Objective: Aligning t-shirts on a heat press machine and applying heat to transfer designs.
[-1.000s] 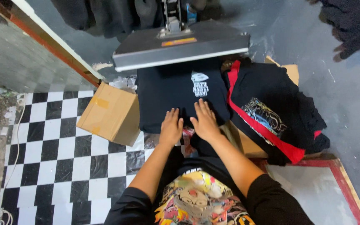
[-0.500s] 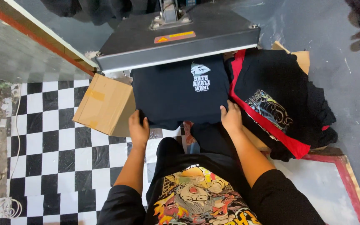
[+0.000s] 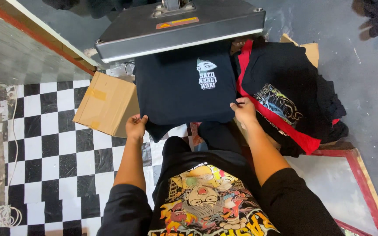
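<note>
**Both hands at the corners of a black shirt on the press**

A black T-shirt (image 3: 180,87) with a small white print on its chest lay flat on the lower plate of a heat press, its upper part tucked under the raised grey press lid (image 3: 176,26). The left hand (image 3: 135,126) was closed on the shirt's near left corner, and the right hand (image 3: 243,110) pinched the near right edge, fingers curled over the cloth. Holding both corners at once seemed a way to keep the fabric taut and square on the plate.

Just right of the shirt, and touching it, sat a heap of dark clothes (image 3: 294,100) with a red lining and a colourful print, resting on a cardboard box (image 3: 309,48). That heap crowded the right hand's side. To the left, a closed brown carton (image 3: 106,102) stood on the black-and-white checkered floor (image 3: 49,144), near the left hand but apart from it. A red-framed panel (image 3: 364,175) lay at the lower right. The open lid overhung the shirt's far end, hiding its collar.
</note>
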